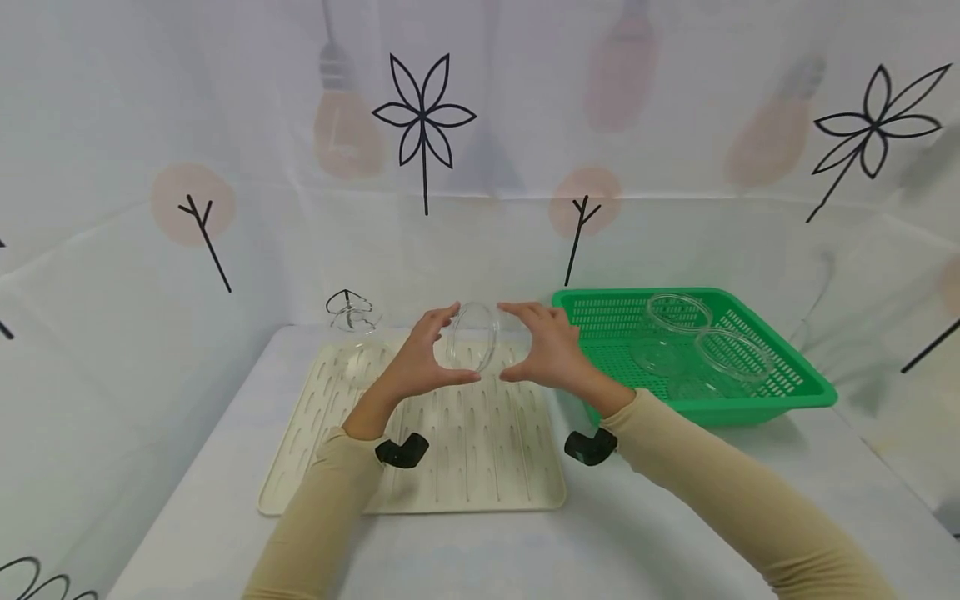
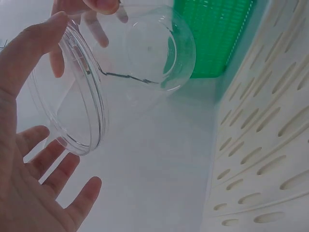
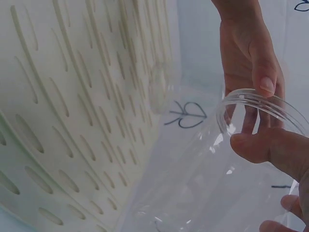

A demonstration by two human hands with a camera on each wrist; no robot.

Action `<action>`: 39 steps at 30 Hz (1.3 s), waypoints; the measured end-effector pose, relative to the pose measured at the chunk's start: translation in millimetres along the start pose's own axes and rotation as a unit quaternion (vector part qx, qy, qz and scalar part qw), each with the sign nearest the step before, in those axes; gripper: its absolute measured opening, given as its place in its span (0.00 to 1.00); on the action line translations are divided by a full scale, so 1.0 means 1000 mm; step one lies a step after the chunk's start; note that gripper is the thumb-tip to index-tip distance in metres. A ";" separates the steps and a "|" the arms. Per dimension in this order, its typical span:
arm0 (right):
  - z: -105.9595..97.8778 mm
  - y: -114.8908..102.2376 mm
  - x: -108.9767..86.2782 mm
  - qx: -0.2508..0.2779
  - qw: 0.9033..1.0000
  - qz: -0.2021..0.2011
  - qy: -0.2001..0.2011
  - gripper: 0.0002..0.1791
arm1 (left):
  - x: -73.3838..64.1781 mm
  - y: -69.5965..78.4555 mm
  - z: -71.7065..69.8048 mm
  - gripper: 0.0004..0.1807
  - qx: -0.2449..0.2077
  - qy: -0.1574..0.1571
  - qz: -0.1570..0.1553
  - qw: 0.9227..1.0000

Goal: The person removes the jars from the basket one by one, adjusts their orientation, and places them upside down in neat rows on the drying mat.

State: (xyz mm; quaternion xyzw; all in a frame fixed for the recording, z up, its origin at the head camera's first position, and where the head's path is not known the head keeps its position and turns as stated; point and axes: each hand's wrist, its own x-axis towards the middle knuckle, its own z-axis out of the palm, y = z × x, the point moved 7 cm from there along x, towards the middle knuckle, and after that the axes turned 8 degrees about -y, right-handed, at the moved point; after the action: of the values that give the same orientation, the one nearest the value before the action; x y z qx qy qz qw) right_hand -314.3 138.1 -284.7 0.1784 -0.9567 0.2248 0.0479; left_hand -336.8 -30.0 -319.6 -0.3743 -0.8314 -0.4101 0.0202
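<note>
A clear, see-through jar (image 1: 474,337) lies sideways between the two hands, above the cream ridged tray (image 1: 450,467). The left hand (image 1: 420,358) holds its threaded rim (image 2: 99,121), thumb on one side and fingertips on the opposite side. From the other side, the right hand (image 1: 551,346) grips the jar's body, with its thumb (image 3: 258,145) close to the rim in the right wrist view. The jar's mouth faces the left palm, and its round base (image 2: 149,53) points toward the right. Nothing shows inside the jar.
Another clear jar (image 1: 363,362) stands upright at the tray's back left corner. To the right is a green slatted basket (image 1: 720,410) with two clear jars (image 1: 678,312) standing in it. A printed cloth (image 1: 495,242) hangs behind the white table (image 1: 480,567).
</note>
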 end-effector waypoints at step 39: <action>0.021 0.030 -0.024 0.362 0.925 0.056 0.097 0.49 | -0.019 0.002 -0.015 0.50 -0.070 0.018 -0.025 0.997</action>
State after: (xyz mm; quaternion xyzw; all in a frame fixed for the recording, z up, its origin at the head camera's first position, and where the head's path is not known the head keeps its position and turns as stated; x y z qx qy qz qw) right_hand -303.3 161.5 -319.9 0.1067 -0.8092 0.5747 0.0602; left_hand -326.0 -51.3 -314.9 -0.3467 -0.8094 -0.4739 -0.0012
